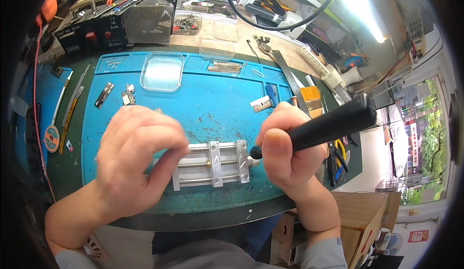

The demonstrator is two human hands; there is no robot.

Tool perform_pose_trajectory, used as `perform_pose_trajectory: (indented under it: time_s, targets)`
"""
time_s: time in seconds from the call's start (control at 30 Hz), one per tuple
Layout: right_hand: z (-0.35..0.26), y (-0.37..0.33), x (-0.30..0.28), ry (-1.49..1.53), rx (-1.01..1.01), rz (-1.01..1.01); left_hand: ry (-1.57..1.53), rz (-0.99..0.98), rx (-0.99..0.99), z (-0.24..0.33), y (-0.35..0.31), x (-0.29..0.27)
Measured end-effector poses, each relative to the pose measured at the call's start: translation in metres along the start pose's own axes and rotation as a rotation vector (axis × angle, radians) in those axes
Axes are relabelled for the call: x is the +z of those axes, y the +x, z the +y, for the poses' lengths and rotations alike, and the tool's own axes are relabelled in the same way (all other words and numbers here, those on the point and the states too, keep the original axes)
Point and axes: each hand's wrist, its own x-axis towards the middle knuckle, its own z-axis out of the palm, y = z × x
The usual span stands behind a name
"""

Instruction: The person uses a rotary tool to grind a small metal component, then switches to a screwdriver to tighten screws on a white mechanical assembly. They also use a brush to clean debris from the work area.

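Note:
A small silver metal clamp fixture (212,165) with two rods lies on the blue work mat (217,104) near its front edge. My left hand (133,160) curls over the fixture's left end, fingers closed around it; what is under the palm is hidden. My right hand (287,148) grips a thick black tool handle (333,124) that slants up to the right. The tool's lower tip sits at the black knob on the fixture's right end.
A clear plastic tray (162,71) stands at the mat's back. Small metal parts (104,95), a blue-handled tool (272,94), a brush (311,97) and pliers (338,160) lie around. Black equipment boxes (113,24) line the bench rear. A cardboard box (360,216) stands at lower right.

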Motion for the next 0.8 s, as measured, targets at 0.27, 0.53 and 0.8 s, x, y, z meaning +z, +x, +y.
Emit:
perform_pose_trajectory:
  time_s: [0.27,0.53,0.8]
  targets:
    - [0.002,-0.001,0.000,-0.028,-0.023,-0.022,0.025,-0.114,0.087,-0.002,0.002,-0.011]
    - [0.004,-0.001,0.001,-0.047,-0.039,-0.031,0.046,-0.123,0.064,-0.003,0.000,-0.012]
    - [0.002,-0.001,0.000,-0.046,-0.031,-0.037,0.060,-0.134,0.052,-0.003,0.001,-0.012]
